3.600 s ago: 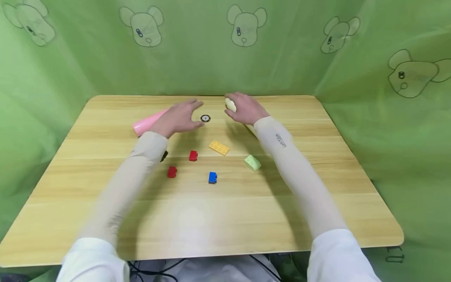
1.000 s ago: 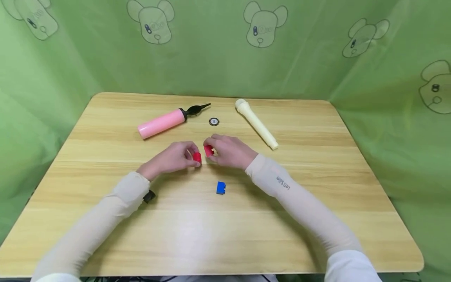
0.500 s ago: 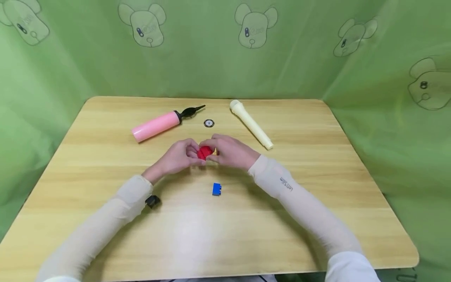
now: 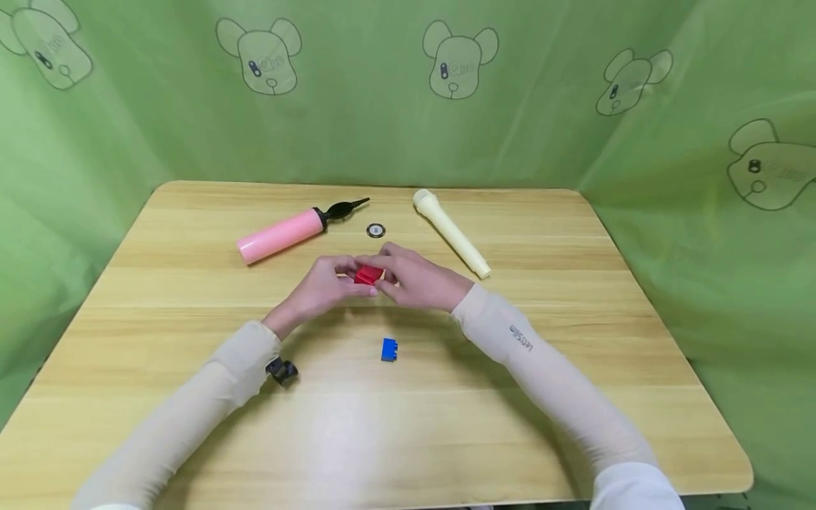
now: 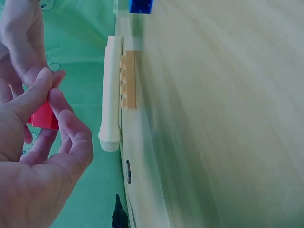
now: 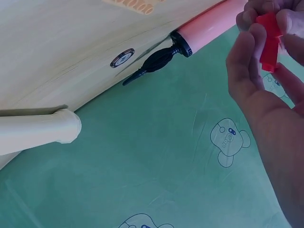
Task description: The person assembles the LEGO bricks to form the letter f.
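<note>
Over the middle of the table, my left hand (image 4: 319, 289) and right hand (image 4: 422, 280) meet at the fingertips around two small red toy bricks (image 4: 368, 275). Each hand pinches one brick. In the right wrist view, the upper red brick (image 6: 269, 24) and the lower red brick (image 6: 270, 54) are in contact, set at an angle to each other. Fingers cover part of both. The left wrist view shows one red face (image 5: 46, 117) below the left thumb. A blue brick (image 4: 389, 349) lies on the table nearer the body, below the hands.
A pink hand pump (image 4: 280, 236) with a black nozzle lies at back left. Beside it is a round black-and-white chip (image 4: 376, 230). A cream toy microphone (image 4: 451, 232) slants at back right. The left wrist view shows a studded orange-yellow plate (image 5: 130, 80) on the table (image 4: 510, 425).
Earlier, my left hand was open by the pump and my right held the microphone, with both red bricks on the table. Then each hand took a red brick, and the bricks came together.
</note>
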`<state>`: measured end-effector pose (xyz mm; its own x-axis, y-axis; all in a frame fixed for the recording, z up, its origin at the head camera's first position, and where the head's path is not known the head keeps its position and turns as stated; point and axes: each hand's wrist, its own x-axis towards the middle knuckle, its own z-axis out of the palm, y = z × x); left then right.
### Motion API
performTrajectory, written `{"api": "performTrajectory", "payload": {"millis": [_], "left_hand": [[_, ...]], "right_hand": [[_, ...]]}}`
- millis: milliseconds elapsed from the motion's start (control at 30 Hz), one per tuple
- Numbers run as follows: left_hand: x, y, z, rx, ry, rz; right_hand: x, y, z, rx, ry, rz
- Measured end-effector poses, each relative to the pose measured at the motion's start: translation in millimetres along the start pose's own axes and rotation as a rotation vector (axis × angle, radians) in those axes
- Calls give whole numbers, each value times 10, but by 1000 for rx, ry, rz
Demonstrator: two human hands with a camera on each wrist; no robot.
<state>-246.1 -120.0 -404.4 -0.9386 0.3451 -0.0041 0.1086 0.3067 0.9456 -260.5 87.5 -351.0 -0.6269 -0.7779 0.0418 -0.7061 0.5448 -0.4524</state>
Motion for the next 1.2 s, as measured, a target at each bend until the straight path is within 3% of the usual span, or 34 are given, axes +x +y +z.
{"api": "performTrajectory", "payload": {"millis": [300,533,967,1200], "left_hand": [[-15,22,12,-90,-6,-48],[-10,1,-15,-159,-15,-29],[14,-1,8,-302,58,-37],[28,0,8,-321,82,-44]], "right_hand": [[42,-22,-31,-41,50,-15],[53,16,-75,-26,93,-45],[57,-11,-147,20,127,-34],[83,-23,-159,23,131,-21]]}}
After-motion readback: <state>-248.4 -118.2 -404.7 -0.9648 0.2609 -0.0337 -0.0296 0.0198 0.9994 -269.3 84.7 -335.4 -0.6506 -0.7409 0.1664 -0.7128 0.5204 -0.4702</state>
